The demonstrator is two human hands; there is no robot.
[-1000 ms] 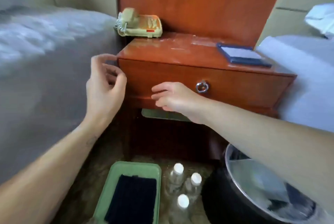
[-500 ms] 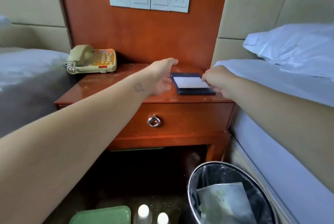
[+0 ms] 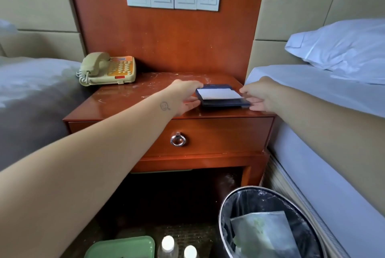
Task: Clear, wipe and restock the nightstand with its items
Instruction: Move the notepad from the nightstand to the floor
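**Q:** Report the work area, largest item first.

**A:** The left bed (image 3: 31,91) and the right bed (image 3: 312,95) flank the nightstand (image 3: 129,101), whose drawer is closed. On the floor in front stand a lined waste bin (image 3: 225,205) and a green tray (image 3: 120,247).

**Q:** What is on the tabletop?

**A:** Two items. The telephone (image 3: 108,69) sits at the rear left corner. The memo pad (image 3: 220,95), a dark holder with a white sheet, lies flat at the right side. Two capped bottles (image 3: 167,243) stand on the floor beside the tray.

**Q:** What is the state of each grip?

**A:** Both are bare hands, placed one on each side of the memo pad. The left grip (image 3: 183,97) touches its left edge, with fingers toward the rear corner and thumb toward the front. The right grip (image 3: 258,96) touches its right edge. It cannot be determined whether either has clenched on the pad, and the pad appears to rest on the tabletop.

**Q:** How far along is the task?

**A:** Assessment: the clearing stage is incomplete.
- The pad is the item in hand, and the telephone is not yet removed.
- Pale smears (image 3: 158,78) show across the tabletop, so wiping is judged outstanding.
- Restocking cannot start until wiping is done.
- It cannot be determined whether the tray and bottles came off the nightstand or are fresh stock.
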